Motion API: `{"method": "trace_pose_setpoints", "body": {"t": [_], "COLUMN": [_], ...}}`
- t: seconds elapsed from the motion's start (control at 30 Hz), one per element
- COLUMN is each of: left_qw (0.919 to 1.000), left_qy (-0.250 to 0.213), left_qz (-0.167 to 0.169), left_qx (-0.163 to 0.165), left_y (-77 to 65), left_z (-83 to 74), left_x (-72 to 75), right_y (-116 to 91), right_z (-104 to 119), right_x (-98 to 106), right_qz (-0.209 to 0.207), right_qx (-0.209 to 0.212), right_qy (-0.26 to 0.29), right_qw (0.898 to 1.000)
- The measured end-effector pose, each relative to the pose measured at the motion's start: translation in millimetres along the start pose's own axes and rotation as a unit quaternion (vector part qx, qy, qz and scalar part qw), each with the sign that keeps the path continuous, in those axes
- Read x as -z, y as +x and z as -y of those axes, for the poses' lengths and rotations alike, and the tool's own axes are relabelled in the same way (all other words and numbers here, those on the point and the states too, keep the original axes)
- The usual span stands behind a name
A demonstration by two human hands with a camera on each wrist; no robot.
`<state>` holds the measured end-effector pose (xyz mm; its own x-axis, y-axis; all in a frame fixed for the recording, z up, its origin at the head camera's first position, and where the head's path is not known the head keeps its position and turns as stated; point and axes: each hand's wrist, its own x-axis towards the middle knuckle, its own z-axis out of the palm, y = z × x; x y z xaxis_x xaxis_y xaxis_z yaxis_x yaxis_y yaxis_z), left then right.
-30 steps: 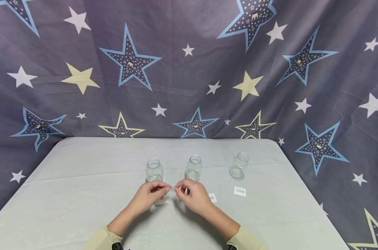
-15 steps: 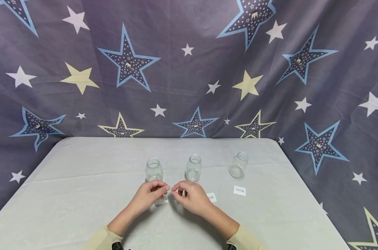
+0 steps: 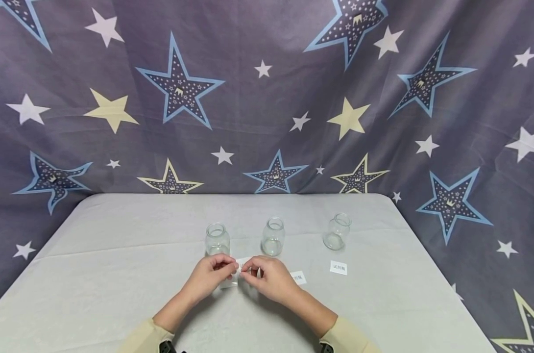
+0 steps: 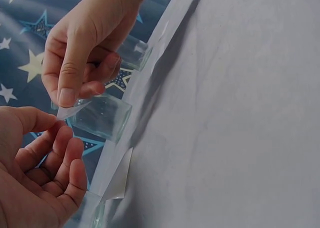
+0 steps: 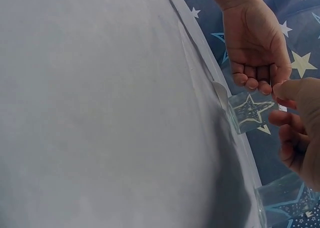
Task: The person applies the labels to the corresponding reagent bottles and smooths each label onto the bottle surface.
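Between my fingertips, a small white label (image 3: 243,262) with faint print spans from one hand to the other. My left hand (image 3: 214,275) pinches it between thumb and forefinger at one end. At the other end my right hand (image 3: 270,278) pinches it, its thumb over the label (image 4: 72,111) in the left wrist view. Partly hidden below my left hand, a piece of white paper (image 3: 229,283) lies on the table. Just beyond my hands stand a clear glass jar (image 3: 217,238) on the left and another glass jar (image 3: 273,238) in the middle.
A third glass jar (image 3: 336,232) stands to the right. In front of it lies a white printed label (image 3: 338,267), and another printed label (image 3: 299,278) lies beside my right hand. A pale cloth covers the table (image 3: 117,274); a star-patterned curtain (image 3: 245,113) hangs behind.
My right hand has moved slightly left, right up to the left fingertips. The white label now shows as a face between the hands. More of the printed label beside my right hand is visible.
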<state>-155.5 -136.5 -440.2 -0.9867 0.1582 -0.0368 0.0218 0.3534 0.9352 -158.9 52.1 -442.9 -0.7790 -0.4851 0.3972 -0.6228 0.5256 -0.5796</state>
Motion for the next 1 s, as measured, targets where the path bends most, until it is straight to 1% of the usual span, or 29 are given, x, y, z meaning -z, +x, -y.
{"method": "trace_pose_setpoints", "body": {"t": [0.23,0.3,0.4,0.5,0.67,0.8,0.93,1.0], "left_qw": [0.9995,0.9993,0.9992,0.9992,0.9992,0.9992,0.9992,0.9992], "left_qy": [0.006,0.003,-0.001,-0.004,-0.008,-0.011,-0.013,-0.013], "left_qz": [-0.030,-0.033,-0.032,-0.032,-0.032,-0.032,-0.031,-0.030], "left_qx": [0.012,0.018,0.024,0.023,0.021,0.022,0.023,0.024], "left_y": [0.8,0.7,0.3,0.2,0.4,0.1,-0.2,-0.3], "left_z": [-0.9,-0.5,0.9,2.9,5.2,5.2,5.0,5.0], "left_x": [0.4,1.0,1.9,2.8,3.8,4.3,4.4,4.5], "right_y": [0,-1,-1,-1,0,2,4,5], "right_z": [-2,-3,-7,-11,-16,-17,-16,-15], "right_x": [0,0,1,2,2,1,0,-1], "right_qz": [0.026,0.028,0.019,0.004,-0.013,-0.013,-0.005,-0.003], "right_qx": [-0.025,-0.035,-0.049,-0.067,-0.101,-0.122,-0.144,-0.148], "right_qy": [0.028,0.039,0.055,0.069,0.072,0.081,0.098,0.105], "right_qw": [0.999,0.998,0.997,0.995,0.992,0.989,0.985,0.983]}}
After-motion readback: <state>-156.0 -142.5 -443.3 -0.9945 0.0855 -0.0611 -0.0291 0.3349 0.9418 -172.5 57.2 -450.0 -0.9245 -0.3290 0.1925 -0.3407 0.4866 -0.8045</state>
